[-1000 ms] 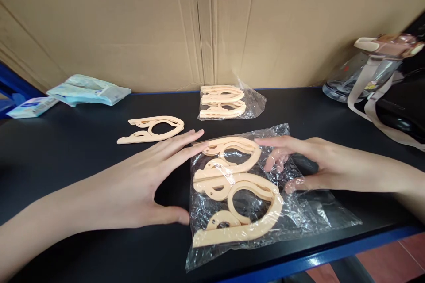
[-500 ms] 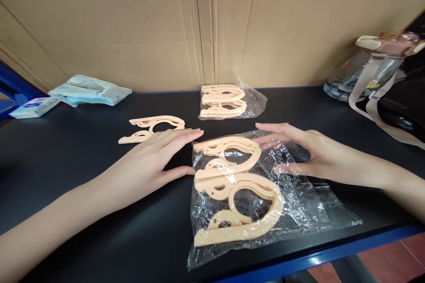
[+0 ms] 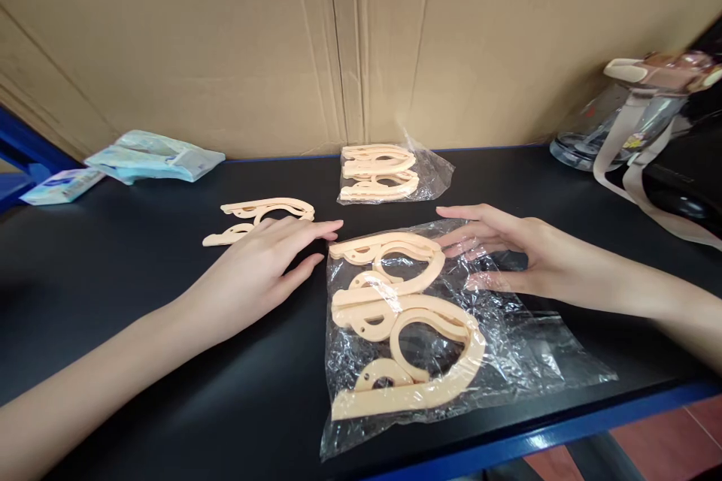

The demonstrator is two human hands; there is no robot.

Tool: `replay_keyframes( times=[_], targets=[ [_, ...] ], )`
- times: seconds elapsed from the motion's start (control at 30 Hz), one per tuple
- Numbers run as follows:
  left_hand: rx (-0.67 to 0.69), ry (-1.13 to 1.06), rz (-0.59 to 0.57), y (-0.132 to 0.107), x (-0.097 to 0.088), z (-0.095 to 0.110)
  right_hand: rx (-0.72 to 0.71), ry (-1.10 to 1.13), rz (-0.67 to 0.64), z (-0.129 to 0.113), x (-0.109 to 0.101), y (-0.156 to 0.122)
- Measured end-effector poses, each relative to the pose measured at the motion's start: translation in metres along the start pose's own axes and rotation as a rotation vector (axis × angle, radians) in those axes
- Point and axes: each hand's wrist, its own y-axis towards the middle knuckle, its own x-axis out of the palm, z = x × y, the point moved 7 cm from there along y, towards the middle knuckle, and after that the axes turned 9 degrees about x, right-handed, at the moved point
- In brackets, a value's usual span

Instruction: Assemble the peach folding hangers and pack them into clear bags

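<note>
Two beige folding clothes hangers (image 3: 437, 391) lie one nearer than the other in a clear plastic bag (image 3: 541, 361) on the black tabletop. My right hand (image 3: 502, 244) is at the bag's right side, fingers spread and thumb apart. Its fingertips are at the film beside the farther hanger; whether they are inside the bag or on it, I cannot tell. To the left of the bag, my left hand (image 3: 271, 267) hovers open, apart from it, thumb and fingers separated and holding nothing. Behind that hand a loose folding hanger (image 3: 265, 204) lies partly hidden by the fingers.
Against the cardboard at the back lies another bag of folded hangers (image 3: 377, 165). Tissue packs (image 3: 158, 158) sit at the far left. A clear bottle (image 3: 637, 120) with a strap stands at the right. A blue edge (image 3: 535, 436) runs along the table's front.
My left hand has drawn slightly left, away from the bag, and its fingers have bent a little more. My right hand has stayed nearly in place.
</note>
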Motion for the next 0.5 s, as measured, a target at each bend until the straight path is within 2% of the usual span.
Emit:
replay_keyframes(
  times=[0.23, 0.5],
  targets=[
    [0.112, 0.073, 0.020, 0.014, 0.001, 0.014, 0.029, 0.048, 0.000, 0.004, 0.000, 0.001],
    [0.036, 0.052, 0.018, 0.006, -0.001, 0.009, 0.034, 0.043, 0.006, 0.002, -0.002, 0.000]
  ],
)
